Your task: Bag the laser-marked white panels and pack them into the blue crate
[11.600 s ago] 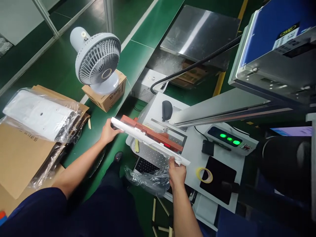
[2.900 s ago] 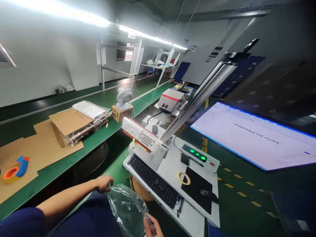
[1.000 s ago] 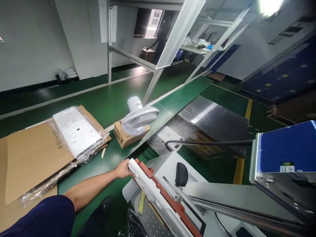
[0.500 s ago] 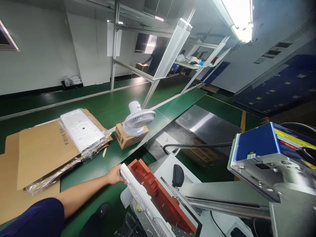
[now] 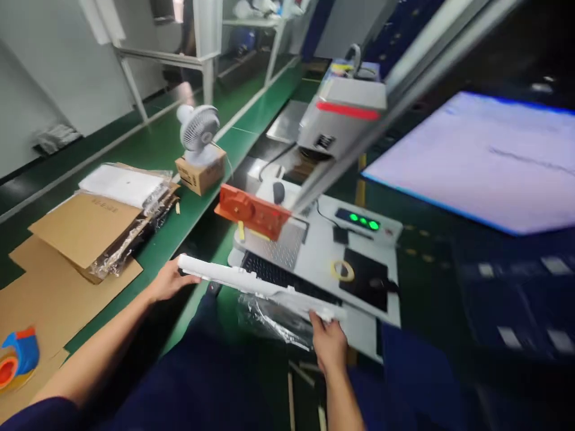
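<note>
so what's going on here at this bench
A person holds a long white plastic panel by its two ends, the left hand at one end and the right hand at the other, level above a crumpled clear plastic bag and a keyboard. Behind it an orange fixture sits bare on the machine's perforated plate. On the green bench to the left lie flattened cardboard, a bagged white part and a small fan on a box.

Left hand (image 5: 168, 279) and right hand (image 5: 329, 342) are gripping opposite ends of a long white panel (image 5: 258, 288). It is hovering over the keyboard (image 5: 274, 276), near the orange fixture (image 5: 251, 211).
</note>
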